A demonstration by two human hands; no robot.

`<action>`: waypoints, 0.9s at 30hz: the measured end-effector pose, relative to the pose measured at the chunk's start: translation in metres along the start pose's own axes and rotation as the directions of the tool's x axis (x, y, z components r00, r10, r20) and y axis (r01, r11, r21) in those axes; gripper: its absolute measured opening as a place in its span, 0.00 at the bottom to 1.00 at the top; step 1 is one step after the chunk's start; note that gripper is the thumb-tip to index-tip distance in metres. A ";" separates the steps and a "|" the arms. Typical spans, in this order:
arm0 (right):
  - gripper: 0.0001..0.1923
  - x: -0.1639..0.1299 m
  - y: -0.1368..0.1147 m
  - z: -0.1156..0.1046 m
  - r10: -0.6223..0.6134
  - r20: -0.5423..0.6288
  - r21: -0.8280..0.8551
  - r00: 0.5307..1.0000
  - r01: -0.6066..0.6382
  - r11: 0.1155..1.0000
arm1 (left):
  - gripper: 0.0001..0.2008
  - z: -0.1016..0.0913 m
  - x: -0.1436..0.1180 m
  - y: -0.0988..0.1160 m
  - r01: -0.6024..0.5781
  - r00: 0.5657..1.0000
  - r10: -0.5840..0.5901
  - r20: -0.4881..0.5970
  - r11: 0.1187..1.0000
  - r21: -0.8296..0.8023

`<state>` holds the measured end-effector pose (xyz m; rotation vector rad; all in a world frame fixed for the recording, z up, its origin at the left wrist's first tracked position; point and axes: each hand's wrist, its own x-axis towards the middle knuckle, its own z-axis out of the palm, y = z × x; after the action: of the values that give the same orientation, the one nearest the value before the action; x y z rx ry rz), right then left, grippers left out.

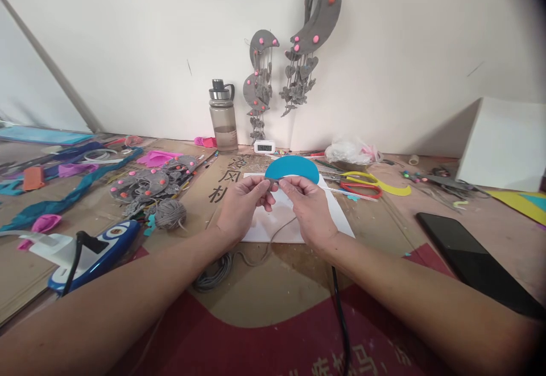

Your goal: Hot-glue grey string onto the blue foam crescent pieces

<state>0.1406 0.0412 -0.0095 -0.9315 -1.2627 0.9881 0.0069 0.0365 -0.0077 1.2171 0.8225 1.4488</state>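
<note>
Head view: both hands pinch a blue foam crescent.
Left hand and right hand grip its lower edge with grey yarn; small, close pinches suit this best.

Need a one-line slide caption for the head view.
Both hands, left hand and right hand, pinch a blue crescent and grey yarn over white paper on a cluttered craft table.

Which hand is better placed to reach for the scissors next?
Probably the right hand. The scissors lie just beyond it on its own side, while the left hand would have to cross over the blue piece.
</note>
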 end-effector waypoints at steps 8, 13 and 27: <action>0.11 0.002 0.001 0.002 0.044 -0.033 0.082 0.998 -0.041 0.996 | 0.07 0.003 -0.003 0.005 0.028 0.999 -0.026 0.020 0.995 -0.097; 0.10 -0.001 -0.005 0.004 0.095 -0.025 0.081 0.995 -0.092 0.992 | 0.08 0.001 -0.002 0.003 0.038 0.998 -0.030 0.058 0.990 -0.137; 0.12 -0.006 -0.009 0.006 0.134 0.024 0.072 0.991 -0.135 0.988 | 0.11 -0.007 0.006 -0.002 0.232 0.952 -0.157 0.264 0.930 -0.283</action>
<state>0.1350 0.0327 -0.0021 -0.9613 -1.1830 1.1446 0.0006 0.0436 -0.0097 1.0106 0.5120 1.1890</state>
